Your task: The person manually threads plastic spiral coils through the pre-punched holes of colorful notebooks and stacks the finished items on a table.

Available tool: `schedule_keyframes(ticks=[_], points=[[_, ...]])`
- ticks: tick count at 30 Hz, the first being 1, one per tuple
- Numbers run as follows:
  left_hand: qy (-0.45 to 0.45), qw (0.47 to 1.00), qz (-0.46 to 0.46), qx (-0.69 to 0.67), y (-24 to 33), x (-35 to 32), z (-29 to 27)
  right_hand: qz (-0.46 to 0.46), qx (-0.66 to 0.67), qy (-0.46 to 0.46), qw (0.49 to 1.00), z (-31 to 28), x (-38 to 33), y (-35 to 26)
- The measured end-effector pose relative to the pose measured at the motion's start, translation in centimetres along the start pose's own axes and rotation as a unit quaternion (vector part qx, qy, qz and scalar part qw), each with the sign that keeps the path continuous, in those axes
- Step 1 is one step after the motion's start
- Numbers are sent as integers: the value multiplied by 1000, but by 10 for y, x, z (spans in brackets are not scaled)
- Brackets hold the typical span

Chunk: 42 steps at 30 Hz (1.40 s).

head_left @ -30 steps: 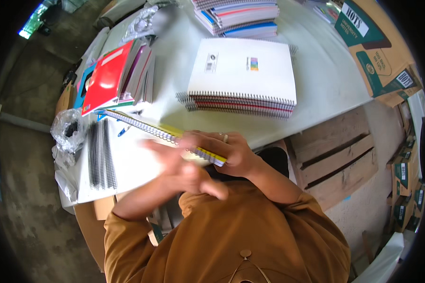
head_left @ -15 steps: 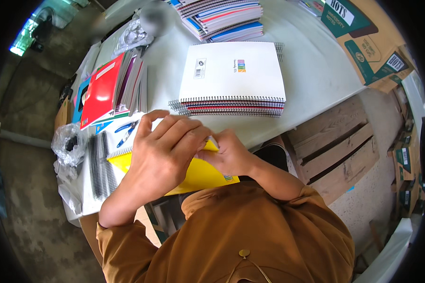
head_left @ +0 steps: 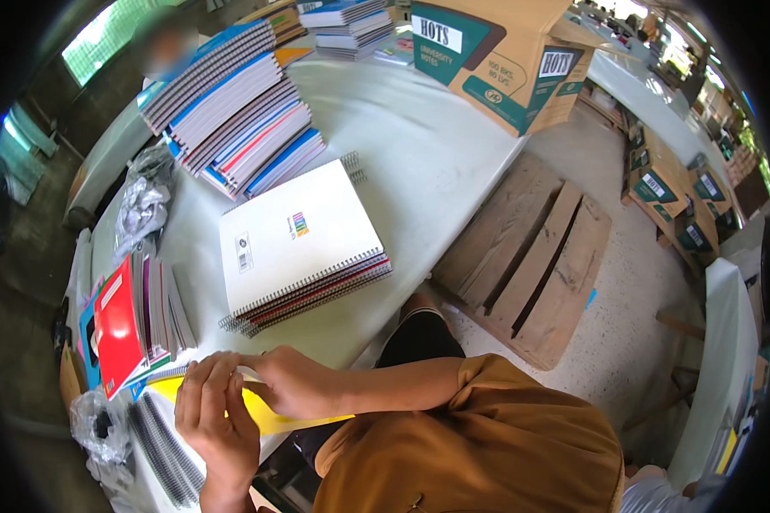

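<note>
Table edge: I note the pale table (head_left: 385,111) ending in a long slanting edge, with a wooden pallet (head_left: 522,256) just beyond it on the floor.
Room to the right: tabletop stretches between the white-covered notebook stack (head_left: 304,239) and the cardboard carton (head_left: 509,73); I count this as the widest stretch for moving.
Room to the left: I find a narrower strip between the white-covered stack and the red-topped notebook pile (head_left: 118,321).
Far side: the tall leaning notebook pile (head_left: 239,115) stands close behind the white-covered stack.
Left margin: loose black wire coils (head_left: 161,453) lie beside a clear plastic bag (head_left: 98,423), both near the left hand.
Yellow notebook: I place the yellow notebook (head_left: 275,416) at the table's near side, under both hands, its right end reaching over the person's lap.
Left hand: the left hand (head_left: 216,415) rises from the lower edge, fingers bent and side by side, tips near the right hand's fingers; I cannot tell whether it grips.
Right hand: the right hand (head_left: 295,380) comes in nearly level from the right, thumb and forefinger closed on the yellow notebook's upper part.
</note>
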<state>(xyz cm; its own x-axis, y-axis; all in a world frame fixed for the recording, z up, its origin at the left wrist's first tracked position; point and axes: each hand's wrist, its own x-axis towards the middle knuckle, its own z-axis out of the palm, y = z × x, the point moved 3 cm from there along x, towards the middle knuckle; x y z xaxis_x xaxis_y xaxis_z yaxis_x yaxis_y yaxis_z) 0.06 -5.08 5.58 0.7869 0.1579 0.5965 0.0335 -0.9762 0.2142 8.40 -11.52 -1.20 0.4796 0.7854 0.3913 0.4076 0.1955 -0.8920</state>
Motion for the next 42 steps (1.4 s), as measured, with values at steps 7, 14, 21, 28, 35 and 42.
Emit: schedule_keyframes(ticks=[7,14,21,28,35,42], points=[[-2,999,29,-21,-8,-7,-22,-32,57,-18,998,3,-5,-12],[318,879,-295,-199,-71,-29,1,-65,556,159,814,-47,23,8],[349,904,-42,-244,-71,49,63,-45,-83,481,872,-119,12,72],[33,998,53,-20,-64,33,167,-39,49,450,891,-140,-24,144],[238,900,-284,-230,-149,-5,180,20,-88,413,906,-131,-12,125],[297,836,-304,-346,-145,0,183,-25,-49,536,842,-125,-12,141]])
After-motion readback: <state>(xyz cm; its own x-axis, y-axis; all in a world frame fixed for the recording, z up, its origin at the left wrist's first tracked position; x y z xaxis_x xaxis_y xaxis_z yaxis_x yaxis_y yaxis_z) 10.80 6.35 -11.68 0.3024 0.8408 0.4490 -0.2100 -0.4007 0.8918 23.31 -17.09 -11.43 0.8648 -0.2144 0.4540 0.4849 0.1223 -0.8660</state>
